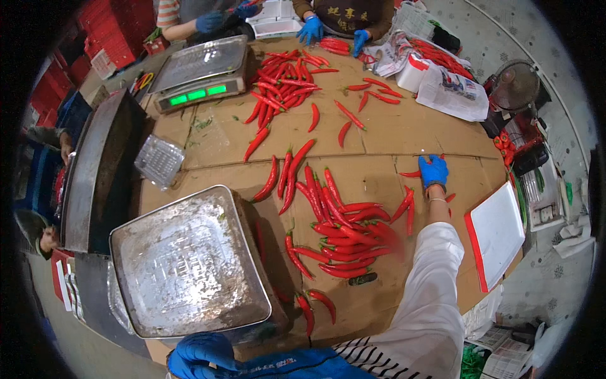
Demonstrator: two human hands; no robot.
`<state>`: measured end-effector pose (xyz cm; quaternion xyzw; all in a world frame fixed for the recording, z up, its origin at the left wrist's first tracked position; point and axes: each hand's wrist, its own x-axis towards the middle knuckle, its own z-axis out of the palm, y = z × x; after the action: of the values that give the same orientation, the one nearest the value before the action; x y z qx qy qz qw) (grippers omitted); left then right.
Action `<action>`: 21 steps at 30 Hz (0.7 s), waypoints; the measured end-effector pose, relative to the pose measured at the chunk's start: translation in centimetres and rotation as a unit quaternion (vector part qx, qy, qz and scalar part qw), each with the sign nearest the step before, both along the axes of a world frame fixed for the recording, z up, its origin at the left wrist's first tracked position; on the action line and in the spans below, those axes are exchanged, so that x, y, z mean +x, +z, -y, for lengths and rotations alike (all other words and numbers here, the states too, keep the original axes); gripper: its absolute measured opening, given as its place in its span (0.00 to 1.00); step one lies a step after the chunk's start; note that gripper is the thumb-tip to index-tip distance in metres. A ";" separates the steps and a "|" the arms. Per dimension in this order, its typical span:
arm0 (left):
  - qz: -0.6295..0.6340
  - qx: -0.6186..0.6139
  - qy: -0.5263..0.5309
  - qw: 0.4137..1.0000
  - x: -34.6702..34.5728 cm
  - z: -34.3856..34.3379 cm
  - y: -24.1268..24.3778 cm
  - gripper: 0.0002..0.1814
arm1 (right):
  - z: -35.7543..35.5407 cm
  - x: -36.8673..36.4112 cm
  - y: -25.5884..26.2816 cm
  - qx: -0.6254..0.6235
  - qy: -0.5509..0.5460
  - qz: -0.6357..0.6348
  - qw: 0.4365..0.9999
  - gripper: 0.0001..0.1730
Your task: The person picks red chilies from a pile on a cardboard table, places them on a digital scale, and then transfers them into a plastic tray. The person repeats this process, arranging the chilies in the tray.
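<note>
My right hand [433,171], in a blue glove, reaches out over the cardboard at the right, fingers downward on or beside a red chili pepper [410,174]; whether it grips the pepper is hidden. My left hand [201,353], also in a blue glove, is low at the bottom edge, close to the near metal scale pan [189,265]; its fingers are partly cut off. Between the hands lies a heap of red chili peppers [348,237], with a dark object [363,278] just below it. A white tray with a red rim [497,232] lies right of my sleeve.
A second scale [201,94] with green displays stands at the far left, beside another chili heap [284,85]. A clear plastic tray [160,161] lies at the left. Gloved co-workers stand across the cardboard-covered table [388,137]. Another person's hands [49,239] are at the far left.
</note>
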<state>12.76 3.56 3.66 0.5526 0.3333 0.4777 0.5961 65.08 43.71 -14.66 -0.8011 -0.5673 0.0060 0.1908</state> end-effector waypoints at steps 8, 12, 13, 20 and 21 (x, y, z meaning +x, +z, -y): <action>0.038 -0.012 -0.038 0.999 -2.2 1.7 -0.6 0.19 | 9.7 -10.5 7.7 -0.216 0.363 -0.063 0.904 0.27; 0.047 -0.058 0.123 0.990 -1.0 3.4 -1.5 0.17 | 9.9 -17.5 13.4 -0.161 0.483 0.065 0.858 0.35; 0.043 -0.043 0.134 0.989 -1.0 3.5 -1.7 0.18 | 8.8 -21.2 13.8 -0.119 0.540 0.078 0.830 0.36; 0.040 -0.001 0.090 0.995 -1.4 2.7 0.4 0.19 | 3.5 -37.6 4.1 0.105 0.593 0.154 0.783 0.37; 0.035 0.013 0.106 0.994 -1.6 3.1 0.3 0.19 | 3.8 -37.6 3.8 0.081 0.603 0.121 0.784 0.36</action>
<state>11.16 0.45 3.94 0.5043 0.3629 0.5618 0.5463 27.49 39.90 -10.90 -0.2715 -0.9516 -0.0230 0.1422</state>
